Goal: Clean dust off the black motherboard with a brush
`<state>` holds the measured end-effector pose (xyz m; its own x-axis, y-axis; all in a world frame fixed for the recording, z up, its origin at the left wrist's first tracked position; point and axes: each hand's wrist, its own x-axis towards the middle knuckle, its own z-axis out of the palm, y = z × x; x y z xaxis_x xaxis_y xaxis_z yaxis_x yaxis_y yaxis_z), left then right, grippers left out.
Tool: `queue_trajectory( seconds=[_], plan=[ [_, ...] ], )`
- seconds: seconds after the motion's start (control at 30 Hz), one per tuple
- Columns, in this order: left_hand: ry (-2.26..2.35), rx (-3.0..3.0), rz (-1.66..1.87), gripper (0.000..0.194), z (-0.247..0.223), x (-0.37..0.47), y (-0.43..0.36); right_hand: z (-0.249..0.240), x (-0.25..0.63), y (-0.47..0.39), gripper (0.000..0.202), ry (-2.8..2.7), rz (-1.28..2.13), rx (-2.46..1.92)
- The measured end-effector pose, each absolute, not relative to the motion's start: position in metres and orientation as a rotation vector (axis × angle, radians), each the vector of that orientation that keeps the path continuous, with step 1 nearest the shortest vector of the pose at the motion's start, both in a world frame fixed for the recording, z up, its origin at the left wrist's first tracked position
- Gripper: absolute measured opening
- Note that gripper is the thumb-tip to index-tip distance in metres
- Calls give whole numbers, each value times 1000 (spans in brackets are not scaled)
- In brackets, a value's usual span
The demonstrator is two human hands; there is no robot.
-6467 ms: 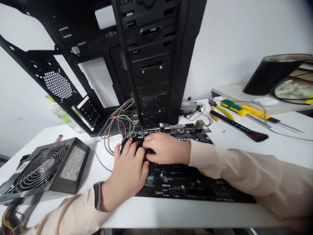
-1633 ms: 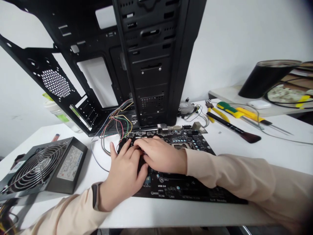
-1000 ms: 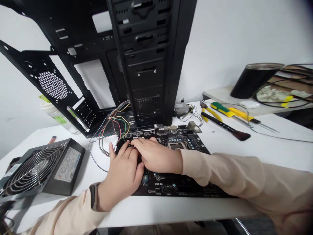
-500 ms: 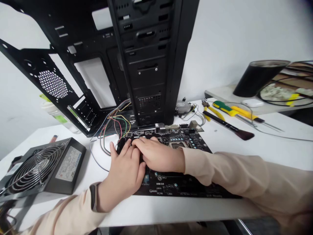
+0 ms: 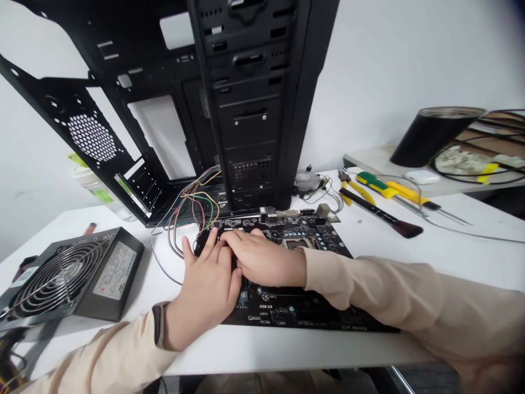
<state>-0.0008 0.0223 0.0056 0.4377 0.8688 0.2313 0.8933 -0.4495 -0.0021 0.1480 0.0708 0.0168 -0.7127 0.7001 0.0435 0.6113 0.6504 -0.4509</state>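
A black motherboard (image 5: 303, 317) lies flat on the white table, with a "USB 3.0" marking near its front. Both hands are over its left half and touch each other. My left hand (image 5: 207, 290) has the little finger stretched out to the side, while the thumb and nearer fingers are bent together with their tips hidden. My right hand (image 5: 266, 260) rests across the board, its fingers curled down against the left hand's. Whatever lies between the fingertips is hidden. Thin coloured wires (image 5: 199, 200) run from the case to the board's left edge, close to my left fingers.
Behind the board stands an open black computer case (image 5: 250, 131). A power supply (image 5: 117, 273) lies at left. To the right are a fan cooler (image 5: 307, 179), pliers (image 5: 361, 190), a brush (image 5: 381, 210), screwdrivers (image 5: 375, 183) and a black cylinder (image 5: 435, 137) on a raised shelf.
The camera view has shifted slightly. Both hands keep nearly the same pose over the board, and no object has visibly moved.
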Motion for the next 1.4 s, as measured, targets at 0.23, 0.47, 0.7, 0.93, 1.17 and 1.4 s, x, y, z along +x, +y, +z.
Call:
queue_trajectory(
  seconds=[0.23,0.47,0.7,0.93,1.17,1.4],
  plan=[
    [-1566,-2545,-317,30,6,-1,21,16,149,72,36,-2633,650,-1042],
    [-1576,-2544,-330,30,6,-1,21,16,149,72,39,-2615,682,-1048],
    [-1594,-2558,-344,30,6,-1,21,15,149,68,35,-2586,671,-1073],
    [-1603,-2577,-375,30,7,-2,20,15,149,70,35,-2546,694,-1052],
    [-1615,-2580,-410,29,7,-2,19,16,148,69,34,-2520,724,-1066],
    [-1624,-2575,-438,29,8,-3,18,15,150,71,35,-2510,746,-1054]
  ],
)
